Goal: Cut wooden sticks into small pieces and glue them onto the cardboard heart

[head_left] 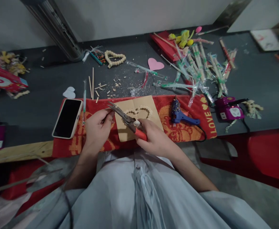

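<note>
My right hand (pixel 153 136) is closed round the red handles of a pair of pliers (pixel 126 118), whose jaws point up-left toward my left hand (pixel 98 127). My left hand pinches a thin wooden stick (pixel 106 109) at the jaw tips. Under both lies a brown card (pixel 151 105) bearing a heart outline of small pale pieces (pixel 139 111), resting on a red cloth (pixel 192 127).
A black phone (pixel 67 118) lies left on the cloth, a blue glue gun (pixel 180 114) to the right. Stick offcuts (pixel 106 89), a finished pale heart (pixel 115 58), a pink paper heart (pixel 155 64), wrapped chopsticks (pixel 201 63) and a purple box (pixel 228 109) are scattered beyond.
</note>
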`<state>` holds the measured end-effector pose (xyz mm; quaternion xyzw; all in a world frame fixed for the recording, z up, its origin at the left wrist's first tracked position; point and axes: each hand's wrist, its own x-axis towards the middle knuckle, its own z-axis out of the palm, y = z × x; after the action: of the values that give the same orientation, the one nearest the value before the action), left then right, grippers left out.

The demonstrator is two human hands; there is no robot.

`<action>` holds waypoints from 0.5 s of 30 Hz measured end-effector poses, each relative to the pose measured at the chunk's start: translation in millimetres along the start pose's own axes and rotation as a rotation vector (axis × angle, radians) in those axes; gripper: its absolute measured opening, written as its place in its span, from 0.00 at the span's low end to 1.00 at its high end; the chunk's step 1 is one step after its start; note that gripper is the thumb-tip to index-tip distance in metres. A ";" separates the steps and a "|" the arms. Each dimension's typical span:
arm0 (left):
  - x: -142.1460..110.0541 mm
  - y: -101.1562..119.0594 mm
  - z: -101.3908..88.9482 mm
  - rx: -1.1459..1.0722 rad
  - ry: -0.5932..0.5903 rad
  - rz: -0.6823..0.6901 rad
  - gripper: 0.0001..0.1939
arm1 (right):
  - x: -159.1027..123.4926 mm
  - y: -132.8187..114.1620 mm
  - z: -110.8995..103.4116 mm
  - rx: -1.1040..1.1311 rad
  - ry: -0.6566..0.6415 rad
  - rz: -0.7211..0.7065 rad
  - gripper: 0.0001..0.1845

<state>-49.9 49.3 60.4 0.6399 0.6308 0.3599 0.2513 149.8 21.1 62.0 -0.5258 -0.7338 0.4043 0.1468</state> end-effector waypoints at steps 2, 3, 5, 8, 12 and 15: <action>-0.2 0.9 -1.1 0.025 0.005 0.024 0.13 | 0.3 0.7 -1.3 0.002 -0.006 -0.009 0.19; -0.2 1.1 -1.5 0.034 0.007 0.032 0.13 | 0.6 0.9 -1.9 0.000 -0.006 -0.013 0.18; 0.0 0.6 -1.9 0.049 0.008 0.049 0.13 | 1.4 1.0 -2.6 -0.011 -0.005 -0.015 0.16; 0.4 -1.5 -1.0 0.057 0.002 0.062 0.12 | 2.9 0.7 -2.1 -0.037 0.008 0.000 0.14; -0.2 -3.0 1.3 0.066 -0.012 0.062 0.12 | 3.5 1.7 1.8 -0.092 0.052 0.037 0.14; -1.9 -1.7 2.6 0.092 -0.028 0.060 0.12 | 2.0 4.6 5.0 -0.140 0.074 0.054 0.14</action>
<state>-48.9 47.9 57.2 0.6743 0.6237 0.3290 0.2194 148.7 21.2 55.0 -0.5688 -0.7399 0.3364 0.1258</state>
